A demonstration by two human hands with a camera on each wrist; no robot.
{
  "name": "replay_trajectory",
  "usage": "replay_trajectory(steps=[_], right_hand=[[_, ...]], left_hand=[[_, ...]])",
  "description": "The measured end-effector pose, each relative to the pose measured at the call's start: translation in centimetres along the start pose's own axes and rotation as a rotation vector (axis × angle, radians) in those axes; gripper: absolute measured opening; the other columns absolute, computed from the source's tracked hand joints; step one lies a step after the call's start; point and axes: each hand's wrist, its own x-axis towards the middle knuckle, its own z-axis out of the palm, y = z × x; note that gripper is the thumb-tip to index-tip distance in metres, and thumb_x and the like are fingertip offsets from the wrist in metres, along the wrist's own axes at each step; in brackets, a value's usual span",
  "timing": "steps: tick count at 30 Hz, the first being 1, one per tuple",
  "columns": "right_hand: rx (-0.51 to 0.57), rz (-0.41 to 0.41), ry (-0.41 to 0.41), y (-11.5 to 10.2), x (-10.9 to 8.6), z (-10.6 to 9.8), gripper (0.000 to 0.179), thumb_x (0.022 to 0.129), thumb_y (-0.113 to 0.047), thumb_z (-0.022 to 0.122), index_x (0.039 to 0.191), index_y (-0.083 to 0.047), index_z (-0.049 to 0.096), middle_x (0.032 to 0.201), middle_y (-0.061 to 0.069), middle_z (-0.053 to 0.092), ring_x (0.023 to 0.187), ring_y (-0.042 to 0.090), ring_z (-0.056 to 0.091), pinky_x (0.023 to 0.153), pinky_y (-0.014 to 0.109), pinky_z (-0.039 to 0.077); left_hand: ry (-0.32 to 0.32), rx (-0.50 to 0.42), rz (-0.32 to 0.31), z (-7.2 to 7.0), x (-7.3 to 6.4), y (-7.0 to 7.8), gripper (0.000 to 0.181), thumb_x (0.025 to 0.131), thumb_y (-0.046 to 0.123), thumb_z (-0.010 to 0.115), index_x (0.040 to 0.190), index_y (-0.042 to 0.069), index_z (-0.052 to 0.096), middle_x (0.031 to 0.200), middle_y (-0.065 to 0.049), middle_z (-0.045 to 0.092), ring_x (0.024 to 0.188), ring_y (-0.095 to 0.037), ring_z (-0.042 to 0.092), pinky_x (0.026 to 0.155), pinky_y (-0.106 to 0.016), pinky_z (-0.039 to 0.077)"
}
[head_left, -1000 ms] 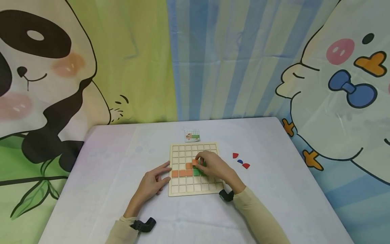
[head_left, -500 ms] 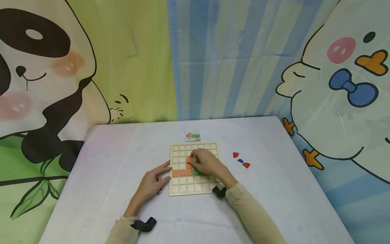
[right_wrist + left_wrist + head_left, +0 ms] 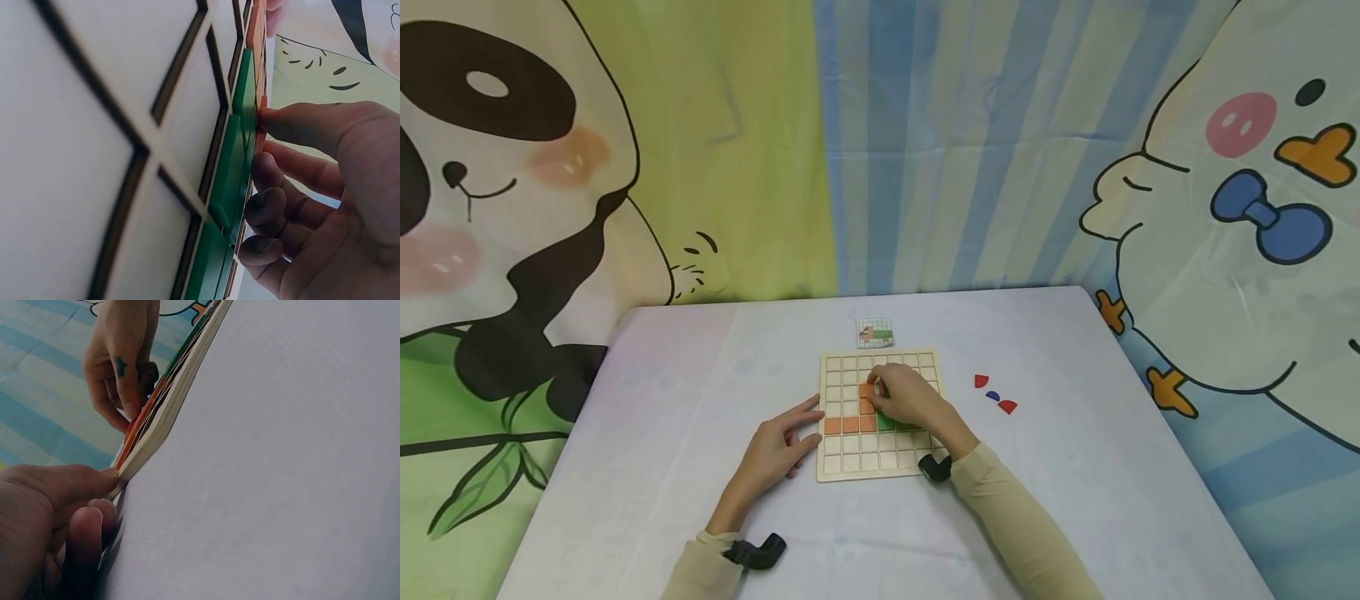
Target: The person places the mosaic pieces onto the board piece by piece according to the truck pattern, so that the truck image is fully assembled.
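Note:
A pale wooden grid board (image 3: 868, 462) lies on the table. My left hand (image 3: 770, 450) touches its left edge with extended fingers and thumb. Over the board, my right hand (image 3: 912, 397) pinches an orange square tile (image 3: 865, 390) at a cell in the upper middle. Orange tiles (image 3: 850, 426) form a row in the lower half, and another sits just below the pinched one. Green tiles (image 3: 228, 169) lie beside them, partly hidden by the right hand in the head view. In the left wrist view, the left thumb (image 3: 84, 482) presses the board's rim.
Behind the board lies a small card (image 3: 875, 332) with a coloured grid picture. To the right are two red quarter-round pieces (image 3: 1007, 407) and a blue half-round piece (image 3: 992, 396). A white cloth covers the table (image 3: 1075, 500); printed curtains hang behind it.
My right hand has moved left and slightly away from me with the orange tile, which now sits lower against the board above another orange tile. My left hand stays at the edge.

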Motion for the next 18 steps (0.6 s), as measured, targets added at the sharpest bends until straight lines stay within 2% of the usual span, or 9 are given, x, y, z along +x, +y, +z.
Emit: replay_trajectory(steps=[9,13,18], right_hand=[[0.022,-0.001,0.007,0.2,-0.2,-0.1,0.025,0.104,-0.022,0.069,0.124,-0.008,0.072,0.088,-0.001,0.068,0.073,0.009,0.058,0.070,0.028,0.052],[0.025,0.017,0.026,0.6,-0.8,-0.9,0.027,0.103,-0.024,0.071,0.125,-0.008,0.073,0.089,-0.001,0.067,0.075,0.010,0.056,0.071,0.030,0.051],[0.003,0.068,0.056,2.1,-2.1,-2.3,0.028,0.101,-0.023,0.074,0.125,-0.008,0.073,0.088,0.000,0.065,0.073,0.011,0.054,0.067,0.029,0.048]], left_hand=[[-0.002,0.004,-0.008,0.0,-0.1,0.1,0.043,0.098,0.019,0.078,0.140,0.020,0.070,0.163,0.012,0.052,0.043,-0.014,0.054,0.042,-0.030,0.050],[0.002,0.001,-0.005,0.1,-0.1,0.1,0.042,0.098,0.018,0.078,0.139,0.019,0.071,0.163,0.011,0.052,0.043,-0.014,0.054,0.042,-0.030,0.050],[0.004,0.001,-0.006,0.1,-0.1,0.2,0.043,0.097,0.017,0.078,0.140,0.019,0.070,0.163,0.011,0.052,0.043,-0.013,0.053,0.041,-0.029,0.050]])
